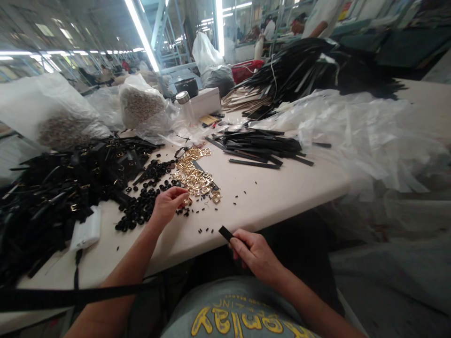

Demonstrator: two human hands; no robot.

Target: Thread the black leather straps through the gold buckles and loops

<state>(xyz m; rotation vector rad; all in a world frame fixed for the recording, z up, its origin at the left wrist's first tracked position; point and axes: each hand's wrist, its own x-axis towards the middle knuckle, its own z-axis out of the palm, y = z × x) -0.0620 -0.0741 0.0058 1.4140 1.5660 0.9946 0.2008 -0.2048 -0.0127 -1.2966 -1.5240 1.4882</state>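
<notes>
1. Right hand (255, 253): closed, thumb over fingers, gripping a black strip (225, 232) whose free end pointed toward the table (282, 188).
2. Left hand (169, 205): thumb and fingers drawn nearly together at a gold buckle (189, 201); whether pinched or merely touched could not be told.
3. Step in hand, as judged: picking out one buckle while the strip was held apart.
4. Next move, as judged: it called for a fingertip pinch and a lift clear of neighbouring pieces, the strip kept steady.
5. Adjacent: the pile of gold buckles (193, 173), black rings (137, 206) beside it, and scattered small black pieces (235, 203).
6. Farther out: loose black strips (260, 145), and, leftward, a heap of buckled black straps (88, 173).
</notes>
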